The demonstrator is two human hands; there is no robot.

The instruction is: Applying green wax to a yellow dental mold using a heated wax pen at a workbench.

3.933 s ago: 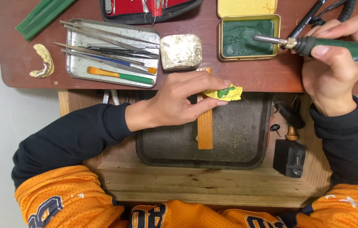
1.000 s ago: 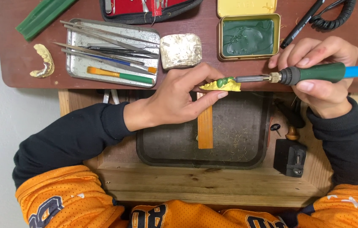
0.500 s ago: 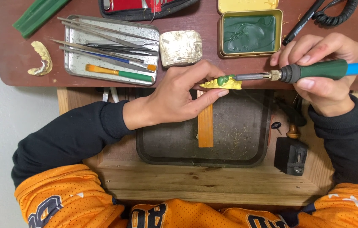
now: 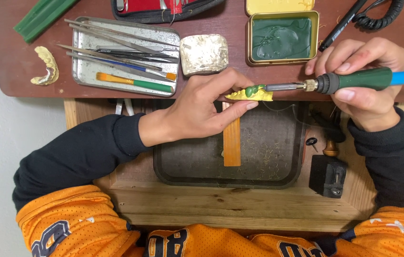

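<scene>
Now | reddish-brown bench [image 4: 11, 81], white wall | left hand [image 4: 202, 112] pinches yellow model [image 4: 252, 95] | right hand [image 4: 364, 88] grips iron [image 4: 349, 80]

Matt steel tray [image 4: 80, 71]; glossy green wax in tin [image 4: 282, 38]; rough wood bench [image 4: 240, 204].

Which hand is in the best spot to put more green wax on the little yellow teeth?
Probably the right hand: it holds the green-handled heated tool, tip at the yellow model, which the left hand pinches.
</scene>
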